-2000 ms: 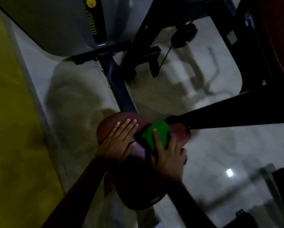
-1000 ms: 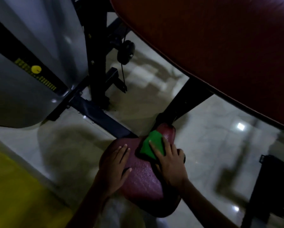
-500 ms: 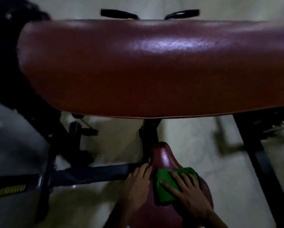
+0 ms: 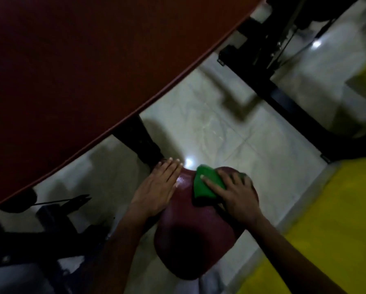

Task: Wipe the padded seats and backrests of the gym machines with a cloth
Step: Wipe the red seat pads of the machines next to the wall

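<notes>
Pressing flat with straight fingers, the right hand point(image 4: 237, 194) is holding the green cloth point(image 4: 205, 183) down on the narrow front of the maroon padded seat point(image 4: 194, 234). The left hand point(image 4: 158, 187) is resting open-palmed on the seat's left edge. A large maroon backrest pad point(image 4: 82, 60) is looming overhead, above the pale tiled floor point(image 4: 230, 134).

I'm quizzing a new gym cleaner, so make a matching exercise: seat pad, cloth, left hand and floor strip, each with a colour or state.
Column A:
1. seat pad
2. cloth
3. left hand
4. floor strip

Column B:
a. yellow
b. flat on the pad's left edge
c. maroon
d. green, under the right hand

Pairs: 1-c, 2-d, 3-b, 4-a
</notes>
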A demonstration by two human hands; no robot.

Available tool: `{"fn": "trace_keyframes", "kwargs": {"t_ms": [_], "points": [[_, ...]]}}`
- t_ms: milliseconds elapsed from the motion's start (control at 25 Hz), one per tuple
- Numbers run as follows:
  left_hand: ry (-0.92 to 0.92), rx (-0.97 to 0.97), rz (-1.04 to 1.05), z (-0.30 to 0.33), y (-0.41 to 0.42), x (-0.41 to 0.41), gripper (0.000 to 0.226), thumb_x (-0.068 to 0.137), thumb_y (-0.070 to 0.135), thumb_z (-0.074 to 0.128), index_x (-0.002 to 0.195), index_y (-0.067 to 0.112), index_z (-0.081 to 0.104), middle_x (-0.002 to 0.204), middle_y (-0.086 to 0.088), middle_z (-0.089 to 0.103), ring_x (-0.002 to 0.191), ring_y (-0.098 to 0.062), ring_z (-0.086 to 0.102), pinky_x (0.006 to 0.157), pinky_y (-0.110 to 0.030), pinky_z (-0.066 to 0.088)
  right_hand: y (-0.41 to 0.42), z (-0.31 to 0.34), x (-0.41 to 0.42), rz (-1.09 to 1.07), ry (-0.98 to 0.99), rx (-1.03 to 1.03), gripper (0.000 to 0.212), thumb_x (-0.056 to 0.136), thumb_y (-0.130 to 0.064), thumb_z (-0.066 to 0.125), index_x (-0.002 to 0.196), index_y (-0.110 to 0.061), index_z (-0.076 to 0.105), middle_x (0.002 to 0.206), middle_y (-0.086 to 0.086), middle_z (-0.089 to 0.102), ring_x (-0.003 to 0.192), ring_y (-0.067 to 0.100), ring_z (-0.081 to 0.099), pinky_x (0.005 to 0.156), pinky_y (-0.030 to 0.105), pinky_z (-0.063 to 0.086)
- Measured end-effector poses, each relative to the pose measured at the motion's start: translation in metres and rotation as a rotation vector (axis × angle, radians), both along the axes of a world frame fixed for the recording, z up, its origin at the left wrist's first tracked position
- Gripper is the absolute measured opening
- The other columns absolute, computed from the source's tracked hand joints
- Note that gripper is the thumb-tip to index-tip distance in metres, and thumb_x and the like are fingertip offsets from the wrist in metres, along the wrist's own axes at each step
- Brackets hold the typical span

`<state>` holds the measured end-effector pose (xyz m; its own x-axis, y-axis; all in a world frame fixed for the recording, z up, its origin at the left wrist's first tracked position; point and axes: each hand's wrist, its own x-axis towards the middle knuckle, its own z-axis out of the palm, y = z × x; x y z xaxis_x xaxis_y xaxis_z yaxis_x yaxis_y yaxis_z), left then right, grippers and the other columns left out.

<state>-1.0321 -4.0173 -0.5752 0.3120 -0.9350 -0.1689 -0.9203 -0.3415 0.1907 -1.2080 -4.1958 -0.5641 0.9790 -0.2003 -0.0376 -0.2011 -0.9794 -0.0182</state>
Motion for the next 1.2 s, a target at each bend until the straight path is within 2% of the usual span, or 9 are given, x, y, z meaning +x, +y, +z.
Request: {"fn": "trace_keyframes", "kwargs": {"t_ms": [160,320,440,520,640,800,960,1120,1200], "points": [[0.001,-0.081,-0.006,0.001,0.002,-0.004,0.051,0.095,0.027,0.034,0.139,0.003,0.045,0.144,-0.013,0.045,0.136,-0.028,0.034,0.113,-0.039,0.02,-0.001,0.004,0.009,-0.385,-0.062,0.017,0.07,0.063,-0.036,0.072,0.131,-0.03,0.053,0.123,0.015,0.057,0.093,0.032,0.049,0.075,0.041,0.037],[0.002,-0.113,-0.048,-0.009,-0.001,-0.001,0.052,0.094,0.026,0.034,0.14,0.002,0.044,0.145,-0.015,0.043,0.134,-0.032,0.036,0.113,-0.043,0.021,0.056,-0.004,-0.024,-0.302,-0.04,0.049,0.092,0.053,-0.044,0.074,0.138,-0.036,0.041,0.129,0.015,0.055,0.098,0.03,0.041,0.077,0.041,0.027],[-0.033,-0.08,-0.157,-0.007,-0.004,0.007,0.053,0.093,0.027,0.033,0.138,0.002,0.045,0.142,-0.015,0.046,0.131,-0.034,0.042,0.111,-0.046,0.024,0.02,-0.002,-0.016,-0.225,0.0,0.014,0.073,0.066,-0.044,0.058,0.136,-0.035,0.041,0.126,0.013,0.056,0.096,0.03,0.044,0.076,0.039,0.029],[-0.075,-0.092,-0.309,-0.011,-0.009,0.018,0.053,0.094,0.027,0.031,0.139,0.003,0.045,0.142,-0.013,0.047,0.131,-0.031,0.044,0.111,-0.047,0.023,-0.001,-0.003,0.005,-0.458,-0.024,0.042,0.063,0.071,-0.035,0.058,0.133,-0.032,0.047,0.124,0.015,0.055,0.096,0.034,0.049,0.078,0.042,0.034],[-0.098,-0.103,-0.483,-0.015,-0.014,0.026,0.054,0.095,0.028,0.028,0.142,0.007,0.042,0.144,-0.01,0.047,0.132,-0.028,0.044,0.11,-0.046,0.024,0.024,-0.006,0.017,-0.759,-0.087,0.028,0.072,0.067,-0.03,0.073,0.134,-0.03,0.049,0.127,0.016,0.053,0.098,0.035,0.05,0.08,0.045,0.036],[-0.111,-0.147,-0.479,-0.02,-0.013,0.028,0.053,0.1,0.042,0.023,0.146,0.018,0.038,0.143,-0.01,0.047,0.13,-0.029,0.045,0.108,-0.043,0.028,0.097,-0.012,-0.019,-0.593,-0.097,-0.008,0.096,0.052,-0.044,0.077,0.14,-0.035,0.038,0.132,0.014,0.044,0.097,0.03,0.041,0.077,0.04,0.028],[-0.144,-0.155,-0.537,-0.019,-0.02,0.03,0.053,0.098,0.045,0.027,0.146,0.024,0.038,0.137,-0.011,0.052,0.116,-0.031,0.052,0.096,-0.043,0.032,0.065,-0.016,-0.037,-0.464,-0.092,-0.078,0.074,0.067,-0.042,0.052,0.139,-0.035,0.036,0.129,0.015,0.05,0.093,0.03,0.042,0.075,0.039,0.032],[-0.169,-0.179,-0.511,-0.019,-0.019,0.027,0.053,0.098,0.045,0.028,0.145,0.024,0.039,0.135,-0.011,0.053,0.114,-0.031,0.052,0.095,-0.042,0.033,0.018,-0.01,-0.024,-0.851,-0.114,0.066,0.068,0.076,-0.03,0.066,0.14,-0.03,0.043,0.127,0.018,0.051,0.1,0.038,0.05,0.079,0.045,0.038],[-0.171,-0.192,-0.508,-0.018,-0.019,0.026,0.053,0.098,0.045,0.027,0.145,0.024,0.039,0.134,-0.011,0.054,0.114,-0.031,0.052,0.097,-0.042,0.033,0.024,-0.009,-0.025,-0.929,-0.139,0.097,0.067,0.078,-0.029,0.067,0.14,-0.03,0.043,0.128,0.018,0.05,0.102,0.037,0.05,0.08,0.044,0.037]]}}
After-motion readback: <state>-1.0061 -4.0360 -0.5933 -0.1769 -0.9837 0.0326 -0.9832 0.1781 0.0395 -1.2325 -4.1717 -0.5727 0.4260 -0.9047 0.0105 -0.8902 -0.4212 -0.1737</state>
